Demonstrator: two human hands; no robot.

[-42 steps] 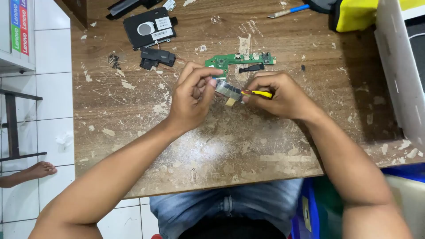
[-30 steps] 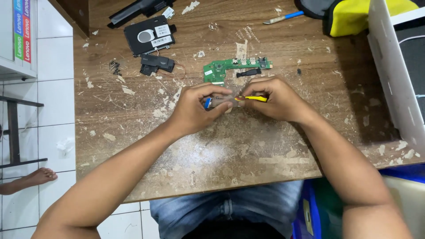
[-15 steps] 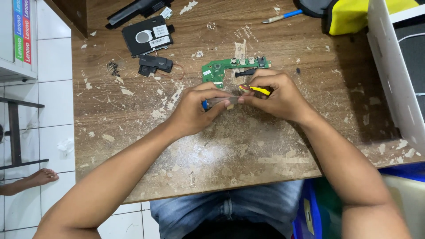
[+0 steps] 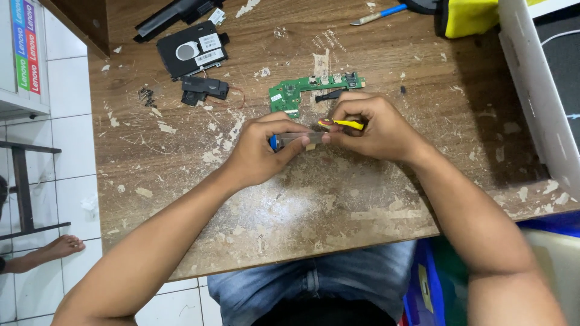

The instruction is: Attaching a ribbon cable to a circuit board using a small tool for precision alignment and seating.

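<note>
Seen from above at a scarred wooden tabletop (image 4: 338, 199) flecked with peeling pale patches: left hand (image 4: 261, 151) clenched around a small flat metal part (image 4: 300, 139) with a blue end, pinched between thumb and fingers just above the wood at the centre of the work area. Right hand (image 4: 374, 127) closed on a yellow-handled screwdriver (image 4: 343, 124), gripped near its red collar, tip pointed left toward the metal part and meeting it where the two hands come together. Exact contact point hidden behind the fingertips.

Just beyond the knuckles, a green circuit board (image 4: 311, 89) lying flat, with a small black piece (image 4: 329, 95) resting against its near edge. Farther left, a black speaker module (image 4: 205, 89) trailing a thin red wire, and beside it a tiny cluster of screws (image 4: 145, 95). Above those, a black drive caddy (image 4: 192, 49) bearing white labels and a round opening, with a long black bar (image 4: 175, 13) at the far edge.

At the top right, a blue-handled tool (image 4: 377, 13) near a yellow and black bag (image 4: 468, 15); along the right side, a white plastic bin (image 4: 531, 84). Below the table's edge, blue jeans (image 4: 314, 284). On the white tiled floor at left, another person's bare foot (image 4: 57, 247) near a dark metal frame (image 4: 24, 181).
</note>
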